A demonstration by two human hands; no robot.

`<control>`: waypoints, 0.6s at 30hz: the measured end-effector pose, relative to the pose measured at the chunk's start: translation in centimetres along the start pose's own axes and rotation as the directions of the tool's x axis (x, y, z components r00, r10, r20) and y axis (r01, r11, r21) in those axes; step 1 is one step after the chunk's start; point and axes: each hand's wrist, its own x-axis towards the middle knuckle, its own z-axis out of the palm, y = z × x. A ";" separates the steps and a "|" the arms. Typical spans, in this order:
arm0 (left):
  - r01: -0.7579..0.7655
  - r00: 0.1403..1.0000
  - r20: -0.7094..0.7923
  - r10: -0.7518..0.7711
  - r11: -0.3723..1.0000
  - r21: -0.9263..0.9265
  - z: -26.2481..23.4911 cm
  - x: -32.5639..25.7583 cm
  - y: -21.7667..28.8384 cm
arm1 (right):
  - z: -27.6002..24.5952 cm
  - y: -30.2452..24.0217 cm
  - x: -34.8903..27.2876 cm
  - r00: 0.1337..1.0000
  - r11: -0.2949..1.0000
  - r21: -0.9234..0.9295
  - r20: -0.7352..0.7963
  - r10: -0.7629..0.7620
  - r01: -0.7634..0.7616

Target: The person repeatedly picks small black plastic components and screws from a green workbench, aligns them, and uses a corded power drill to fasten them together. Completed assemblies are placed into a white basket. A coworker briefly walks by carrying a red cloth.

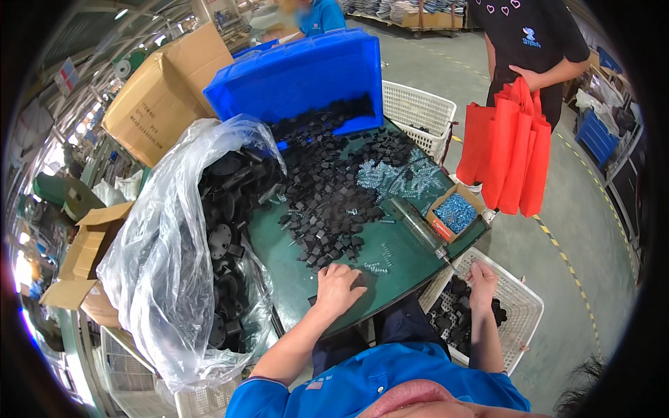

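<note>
My left hand [338,287] rests on the green tabletop [279,261] at the near edge of a pile of small black square pieces [327,198]. Its fingers bend down at the pile and the thumb stands apart. A power screwdriver [418,226] lies across the table's right side, its thin bit pointing past the edge. By that bit my right hand [481,282] is closed in a pinch. What it holds, if anything, is too small to make out. Beneath it, a white plastic basket [526,313] contains black parts [460,327].
A tipped blue bin [293,76] spills black pieces at the back. Springs [397,177] lie beside a small carton of screws [456,212]. Clear plastic [157,258] wraps larger black parts at left. A person holding red bags [512,150] stands at right. Another white basket [418,104] stands behind the table.
</note>
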 end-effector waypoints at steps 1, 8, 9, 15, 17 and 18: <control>0.011 1.000 0.010 -0.011 1.000 0.007 0.0 -0.1 0.0 | -0.3 1.4 -0.6 0.998 0.997 0.065 -0.030 0.054 -0.052; 0.006 1.000 -0.016 -0.005 0.999 0.037 0.0 -0.2 -0.2 | 2.5 3.1 -2.6 0.980 0.957 0.239 -0.074 0.185 -0.163; 0.002 1.000 -0.021 -0.001 0.999 0.037 -0.1 -0.2 -0.1 | 3.1 2.8 -2.9 0.977 0.957 0.236 -0.084 0.195 -0.171; -0.050 0.996 -0.066 0.053 0.998 0.043 0.3 -0.2 -0.4 | 3.8 3.1 -3.3 0.984 0.943 0.288 -0.024 0.179 -0.165; -0.053 0.996 -0.063 0.056 0.997 0.048 0.5 -0.2 -0.4 | 3.6 3.0 -3.6 0.980 0.941 0.285 -0.029 0.198 -0.182; -0.053 0.996 -0.065 0.056 0.997 0.057 0.6 -0.3 -0.6 | 3.7 2.7 -3.9 0.978 0.943 0.269 -0.025 0.208 -0.194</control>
